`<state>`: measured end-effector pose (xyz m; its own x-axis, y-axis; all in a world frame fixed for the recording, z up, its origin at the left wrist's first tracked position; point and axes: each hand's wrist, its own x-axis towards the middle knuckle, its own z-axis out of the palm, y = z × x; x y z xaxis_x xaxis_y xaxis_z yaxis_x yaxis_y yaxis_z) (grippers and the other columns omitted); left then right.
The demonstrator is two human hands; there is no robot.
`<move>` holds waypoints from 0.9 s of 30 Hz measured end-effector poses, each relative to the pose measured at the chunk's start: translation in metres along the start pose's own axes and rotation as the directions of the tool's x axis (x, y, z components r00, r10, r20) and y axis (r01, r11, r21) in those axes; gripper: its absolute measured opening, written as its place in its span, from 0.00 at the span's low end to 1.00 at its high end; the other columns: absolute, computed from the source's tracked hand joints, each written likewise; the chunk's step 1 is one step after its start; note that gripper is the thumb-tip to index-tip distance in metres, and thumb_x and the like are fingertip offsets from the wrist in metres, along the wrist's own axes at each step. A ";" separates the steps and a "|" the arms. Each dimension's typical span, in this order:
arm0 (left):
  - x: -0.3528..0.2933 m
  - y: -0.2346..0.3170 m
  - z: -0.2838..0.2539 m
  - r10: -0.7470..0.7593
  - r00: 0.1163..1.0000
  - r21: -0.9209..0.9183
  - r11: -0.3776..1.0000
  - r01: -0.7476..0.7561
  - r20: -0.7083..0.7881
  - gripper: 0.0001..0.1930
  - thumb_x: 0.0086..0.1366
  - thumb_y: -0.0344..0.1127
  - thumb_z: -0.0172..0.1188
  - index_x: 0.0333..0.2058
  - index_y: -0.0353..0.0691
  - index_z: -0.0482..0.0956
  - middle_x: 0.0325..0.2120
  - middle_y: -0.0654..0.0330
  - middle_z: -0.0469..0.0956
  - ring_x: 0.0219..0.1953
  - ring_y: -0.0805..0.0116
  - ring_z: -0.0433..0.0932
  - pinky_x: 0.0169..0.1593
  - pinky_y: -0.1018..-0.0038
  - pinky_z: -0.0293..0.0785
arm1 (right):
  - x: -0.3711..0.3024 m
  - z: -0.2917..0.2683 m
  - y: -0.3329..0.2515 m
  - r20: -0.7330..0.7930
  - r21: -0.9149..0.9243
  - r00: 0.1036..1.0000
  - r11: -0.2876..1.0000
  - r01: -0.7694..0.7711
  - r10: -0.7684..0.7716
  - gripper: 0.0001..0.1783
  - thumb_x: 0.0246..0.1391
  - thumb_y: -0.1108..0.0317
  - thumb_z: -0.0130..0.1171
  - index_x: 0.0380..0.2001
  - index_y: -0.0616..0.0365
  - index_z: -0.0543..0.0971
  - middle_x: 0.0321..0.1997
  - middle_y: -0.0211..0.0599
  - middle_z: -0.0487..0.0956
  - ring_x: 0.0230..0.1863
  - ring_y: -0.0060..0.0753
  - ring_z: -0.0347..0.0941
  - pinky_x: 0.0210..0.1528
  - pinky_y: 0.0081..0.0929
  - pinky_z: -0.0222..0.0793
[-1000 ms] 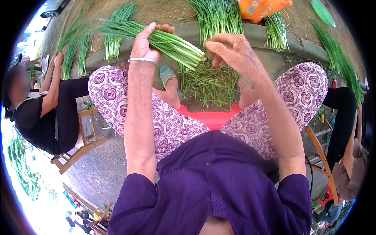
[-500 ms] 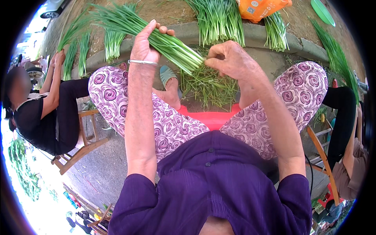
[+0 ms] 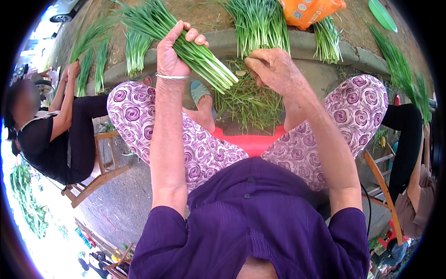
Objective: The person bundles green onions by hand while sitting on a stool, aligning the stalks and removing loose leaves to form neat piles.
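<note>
A bunch of garlic chives (image 3: 204, 60) lies slantwise in my left hand (image 3: 173, 58), whose fingers are wrapped round its middle. Its green leaves point up and left, and the pale stem ends point down and right. Just past those ends, my right hand (image 3: 275, 69) hangs with thumb and fingers pinched together, not touching the bunch. Whatever may be in that pinch is hidden. Below the stems, a loose heap of green and yellowish trimmings (image 3: 248, 104) covers the ground between my feet.
Chive bundles (image 3: 261, 30) rest along the concrete kerb (image 3: 301, 45), beside an orange bag (image 3: 309, 11). A green basin (image 3: 382, 16) lies far right. At left, a person (image 3: 46, 135) on a wooden chair (image 3: 100, 174) holds chives; another person's leg (image 3: 403, 135) is at right.
My right hand has come away from the stem ends it was touching. The bunch has shifted slightly down and left, still in my left hand. A small pale bit shows near the right fingertips.
</note>
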<state>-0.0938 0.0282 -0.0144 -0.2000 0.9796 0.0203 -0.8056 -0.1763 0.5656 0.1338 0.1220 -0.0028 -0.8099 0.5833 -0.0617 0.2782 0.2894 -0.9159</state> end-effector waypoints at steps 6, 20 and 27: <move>0.004 -0.003 0.000 -0.004 1.000 -0.012 1.000 0.004 -0.015 0.09 0.67 0.39 0.50 0.34 0.39 0.71 0.22 0.62 0.69 0.31 0.62 0.71 0.42 0.63 0.70 | -0.004 0.002 -0.007 0.130 0.152 0.991 0.988 0.003 -0.023 0.17 0.51 0.61 0.59 0.28 0.68 0.78 0.19 0.35 0.75 0.17 0.21 0.71 0.21 0.22 0.66; 0.008 -0.011 -0.020 -0.064 0.907 0.021 0.997 0.080 -0.416 0.10 0.63 0.33 0.54 0.33 0.29 0.74 0.33 0.46 0.78 0.41 0.49 0.77 0.48 0.53 0.74 | -0.002 -0.004 -0.001 0.280 0.400 0.954 0.891 -0.214 0.104 0.20 0.58 0.53 0.51 0.26 0.61 0.75 0.20 0.28 0.74 0.20 0.19 0.72 0.23 0.17 0.70; 0.006 -0.015 -0.010 -0.029 0.874 0.042 0.998 0.056 -0.484 0.10 0.63 0.32 0.55 0.34 0.28 0.73 0.32 0.45 0.78 0.42 0.47 0.77 0.48 0.51 0.74 | -0.004 -0.001 -0.003 0.260 0.508 0.956 0.822 -0.257 0.138 0.21 0.57 0.51 0.53 0.25 0.60 0.74 0.19 0.27 0.73 0.20 0.19 0.72 0.23 0.17 0.71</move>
<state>-0.0888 0.0355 -0.0307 -0.4220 0.8148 -0.3976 -0.7913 -0.1170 0.6001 0.1365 0.1199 0.0012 -0.8701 0.3997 -0.2885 0.1744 -0.2978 -0.9386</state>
